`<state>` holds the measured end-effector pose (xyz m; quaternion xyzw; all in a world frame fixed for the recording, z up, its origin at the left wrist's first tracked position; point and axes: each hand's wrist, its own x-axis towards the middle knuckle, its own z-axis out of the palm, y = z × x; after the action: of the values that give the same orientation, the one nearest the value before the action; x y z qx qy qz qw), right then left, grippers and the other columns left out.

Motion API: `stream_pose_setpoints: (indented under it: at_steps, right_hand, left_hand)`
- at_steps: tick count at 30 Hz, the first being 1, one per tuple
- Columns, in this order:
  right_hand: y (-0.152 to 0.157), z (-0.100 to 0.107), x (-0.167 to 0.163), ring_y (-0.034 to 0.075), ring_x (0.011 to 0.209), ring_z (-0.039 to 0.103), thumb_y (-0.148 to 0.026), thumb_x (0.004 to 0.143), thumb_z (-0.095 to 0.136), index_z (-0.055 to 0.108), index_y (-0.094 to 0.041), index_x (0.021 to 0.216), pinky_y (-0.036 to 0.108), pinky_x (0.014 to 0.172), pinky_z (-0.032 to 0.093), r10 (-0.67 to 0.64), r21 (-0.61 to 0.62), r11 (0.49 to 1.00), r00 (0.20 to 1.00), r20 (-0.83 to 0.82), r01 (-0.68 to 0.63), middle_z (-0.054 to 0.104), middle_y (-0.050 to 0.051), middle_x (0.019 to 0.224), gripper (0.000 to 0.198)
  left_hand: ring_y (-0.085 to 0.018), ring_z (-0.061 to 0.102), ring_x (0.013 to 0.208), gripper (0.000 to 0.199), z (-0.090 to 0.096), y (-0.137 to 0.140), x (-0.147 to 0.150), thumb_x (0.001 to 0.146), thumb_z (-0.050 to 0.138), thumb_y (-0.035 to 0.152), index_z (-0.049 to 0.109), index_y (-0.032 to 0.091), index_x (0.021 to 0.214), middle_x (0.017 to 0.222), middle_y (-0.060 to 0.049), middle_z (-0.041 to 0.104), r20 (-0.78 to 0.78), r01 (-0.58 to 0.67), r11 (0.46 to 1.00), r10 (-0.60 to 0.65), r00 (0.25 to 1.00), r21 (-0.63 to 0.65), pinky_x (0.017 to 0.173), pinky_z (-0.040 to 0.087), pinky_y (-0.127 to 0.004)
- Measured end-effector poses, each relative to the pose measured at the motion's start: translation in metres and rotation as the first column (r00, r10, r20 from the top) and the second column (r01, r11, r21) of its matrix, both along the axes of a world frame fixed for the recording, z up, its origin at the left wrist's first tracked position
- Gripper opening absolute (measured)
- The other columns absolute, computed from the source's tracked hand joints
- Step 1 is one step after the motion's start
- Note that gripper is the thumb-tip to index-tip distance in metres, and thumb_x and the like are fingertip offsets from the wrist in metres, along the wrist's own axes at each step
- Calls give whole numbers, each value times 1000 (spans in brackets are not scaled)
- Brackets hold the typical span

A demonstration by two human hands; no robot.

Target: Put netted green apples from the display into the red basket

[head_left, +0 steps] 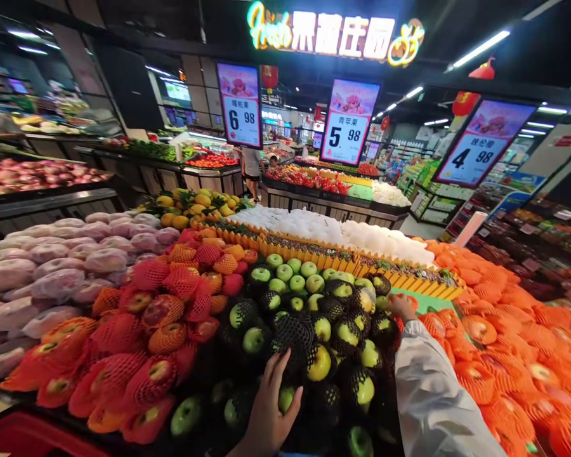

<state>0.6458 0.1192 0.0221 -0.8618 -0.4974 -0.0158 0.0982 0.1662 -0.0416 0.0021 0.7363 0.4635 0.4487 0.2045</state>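
Observation:
My left hand [273,400] is low in the middle, its fingers spread over the green apples. Its fingertips reach the lower edge of a bunched black foam net [295,333], and a green apple [286,398] shows between thumb and fingers. At the right edge of the pile, my right hand [402,307] comes out of a grey sleeve [433,387]. Its fingers are curled against a green apple [382,303], partly hidden by the hand. Many apples around both hands sit in black nets; those at the back, such as one green apple [284,272], are bare.
Red apples in pink and orange nets [162,317] and wrapped pale fruit [57,260] lie to the left. Orange-netted fruit [504,343] fills the right. A yellow divider [333,257] runs behind the apples, with white-wrapped produce [314,222] beyond. Price screens [346,120] hang above.

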Motion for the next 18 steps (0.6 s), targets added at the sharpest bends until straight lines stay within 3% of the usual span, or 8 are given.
stream_pose_setpoints:
  at_steps: [6,10,13,15,18]
  right_hand:
    - [15,-13,-4,49,116,58,-56,59,76,68,-24,75,65,82,46,-58,-2,998,998,-1,58,62,21,113,36]
    - [17,-12,-3,50,127,52,-67,60,71,70,-25,79,68,90,42,-66,-11,998,998,-13,66,58,22,131,46]
    - [14,-10,-3,51,131,49,-70,60,69,73,-22,85,69,92,42,-60,-7,998,998,-11,60,53,25,140,54]
    - [11,-7,-4,50,135,46,-70,60,70,74,-22,85,67,95,43,-45,16,999,999,-2,45,52,24,144,54]
    - [5,3,-5,48,140,42,-63,60,73,72,-25,73,62,100,43,-37,70,997,999,9,36,55,20,144,41]
  left_hand:
    - [-21,72,106,78,-5,6,5,93,60,20,23,35,160,151,-17,44,79,49,996,-44,996,-70,79,66,-30]
    - [-27,69,116,66,1,8,2,90,66,23,43,33,152,137,-12,61,-22,-29,994,32,999,103,93,64,-40]
    - [-27,71,110,50,10,10,-1,88,71,29,60,32,137,121,-8,72,-45,-60,973,72,996,221,94,63,-43]
    - [-25,72,105,39,17,11,-2,88,73,31,67,31,127,115,-6,74,-10,-65,972,69,998,226,91,64,-40]
    - [-20,74,90,30,23,15,-3,89,70,29,71,30,119,113,-6,73,72,-16,991,6,997,136,86,64,-33]
